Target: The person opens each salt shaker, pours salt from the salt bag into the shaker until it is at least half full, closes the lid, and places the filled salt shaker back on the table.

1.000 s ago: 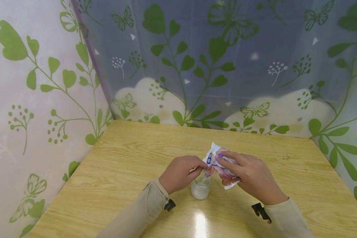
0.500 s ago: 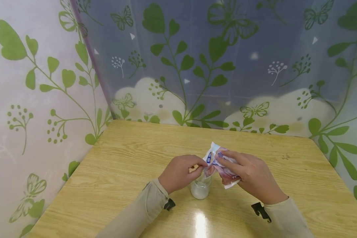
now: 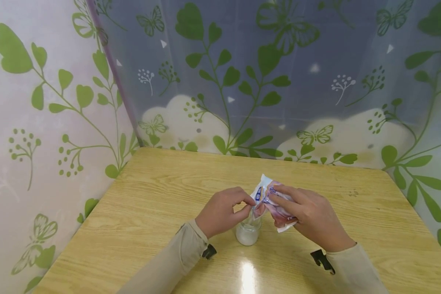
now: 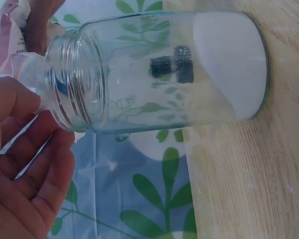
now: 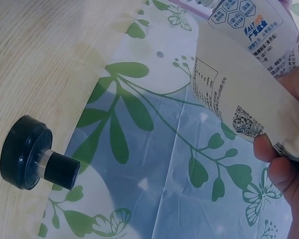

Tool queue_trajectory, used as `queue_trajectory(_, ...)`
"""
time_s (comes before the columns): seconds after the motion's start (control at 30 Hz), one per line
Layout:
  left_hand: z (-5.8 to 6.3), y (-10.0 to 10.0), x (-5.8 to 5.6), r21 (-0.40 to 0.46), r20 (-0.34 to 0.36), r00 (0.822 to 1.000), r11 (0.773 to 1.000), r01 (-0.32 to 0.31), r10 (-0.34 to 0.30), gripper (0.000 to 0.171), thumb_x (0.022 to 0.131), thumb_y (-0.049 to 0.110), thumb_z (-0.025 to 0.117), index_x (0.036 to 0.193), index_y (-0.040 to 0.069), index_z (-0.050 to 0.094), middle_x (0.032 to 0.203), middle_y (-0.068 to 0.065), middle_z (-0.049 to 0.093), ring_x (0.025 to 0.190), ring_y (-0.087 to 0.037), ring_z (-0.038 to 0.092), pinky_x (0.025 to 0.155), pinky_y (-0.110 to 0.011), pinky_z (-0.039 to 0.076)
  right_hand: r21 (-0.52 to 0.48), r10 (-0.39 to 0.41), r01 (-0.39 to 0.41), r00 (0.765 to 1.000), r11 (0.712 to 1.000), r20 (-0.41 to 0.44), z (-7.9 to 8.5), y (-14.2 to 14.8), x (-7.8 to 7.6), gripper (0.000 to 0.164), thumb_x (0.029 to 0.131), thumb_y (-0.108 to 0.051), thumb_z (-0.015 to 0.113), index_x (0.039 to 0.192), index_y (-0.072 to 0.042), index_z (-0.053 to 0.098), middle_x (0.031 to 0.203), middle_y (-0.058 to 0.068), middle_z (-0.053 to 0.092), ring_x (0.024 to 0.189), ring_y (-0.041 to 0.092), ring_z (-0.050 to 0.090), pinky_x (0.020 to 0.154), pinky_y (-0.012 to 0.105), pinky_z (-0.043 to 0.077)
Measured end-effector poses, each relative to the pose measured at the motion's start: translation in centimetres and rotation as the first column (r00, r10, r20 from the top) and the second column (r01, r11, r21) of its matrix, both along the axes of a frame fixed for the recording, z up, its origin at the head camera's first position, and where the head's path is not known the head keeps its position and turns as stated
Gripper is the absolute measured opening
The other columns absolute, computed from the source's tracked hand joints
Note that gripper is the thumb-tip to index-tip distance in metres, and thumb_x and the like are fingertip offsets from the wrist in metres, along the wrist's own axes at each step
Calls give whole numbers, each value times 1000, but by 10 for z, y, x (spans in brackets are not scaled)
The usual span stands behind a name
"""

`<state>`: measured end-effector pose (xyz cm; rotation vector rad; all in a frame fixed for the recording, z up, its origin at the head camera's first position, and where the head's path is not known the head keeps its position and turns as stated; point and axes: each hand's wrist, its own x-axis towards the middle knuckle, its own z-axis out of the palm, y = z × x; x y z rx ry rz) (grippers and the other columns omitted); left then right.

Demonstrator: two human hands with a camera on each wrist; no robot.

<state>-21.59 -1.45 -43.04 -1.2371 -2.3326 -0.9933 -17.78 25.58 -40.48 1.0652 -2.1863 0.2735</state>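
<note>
A salt bag (image 3: 258, 195), white and pink with blue print, is tilted over a clear glass jar (image 3: 248, 234). My right hand (image 3: 312, 214) grips the bag's body from the right. My left hand (image 3: 224, 210) pinches the bag's corner at the jar mouth with thumb and index finger. In the left wrist view, white salt (image 4: 231, 64) lies sloped in the bottom of the jar (image 4: 139, 89), and the left fingers (image 4: 57, 164) are close to its threaded neck. The printed back of the salt bag (image 5: 229, 84) shows in the right wrist view.
A black lid with a knob (image 5: 27, 154) stands on the wooden table, knob up. It is hidden in the head view and shows through the jar in the left wrist view. A leaf-printed curtain (image 3: 242, 81) hangs along the table's back edge.
The left hand has risen very slightly at the bag's corner. The right hand, bag and jar hold nearly the same places.
</note>
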Motion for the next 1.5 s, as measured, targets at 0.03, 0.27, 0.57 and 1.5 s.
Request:
queue_trajectory(0.03, 0, 0, 0, -1, -5, 1000, 1000, -2, 2, 11, 96, 8, 69, 102, 15, 76, 100, 4, 74, 94, -10, 69, 86, -22, 56, 0, 0, 0, 1000, 1000, 0, 0, 0, 0, 51, 107, -49, 44, 132, -16, 72, 131, 9, 68, 86, 27, 73, 70, 45, 62)
queue_trajectory(0.27, 0, 1, 0, -3, -33, 999, 1000, -9, 8, 11, 94, 7, 71, 101, 15, 77, 100, 5, 73, 95, -7, 67, 88, -22, 55, 7, 2, -2, 1000, 1000, -2, -1, 0, -1, 51, 107, -49, 44, 133, -16, 72, 131, 8, 68, 87, 27, 73, 71, 44, 62)
queue_trajectory(0.57, 0, 0, -1, -4, -24, 1000, 1000, 8, -8, 13, 96, 7, 68, 100, 15, 76, 96, 5, 71, 89, -8, 65, 83, -20, 54, 11, -2, 2, 1000, 1000, -10, -2, 0, -1, 51, 107, -50, 43, 132, -17, 72, 130, 8, 69, 86, 28, 73, 71, 45, 62)
queue_trajectory(1.5, 3, 0, 3, -52, 6, 999, 998, -34, 35, 13, 96, 8, 68, 105, 14, 73, 98, 5, 73, 90, -9, 67, 84, -21, 55, 20, -1, 2, 1000, 1000, -24, 1, 1, -1, 54, 107, -53, 41, 132, -16, 72, 129, 9, 69, 83, 28, 72, 69, 46, 61)
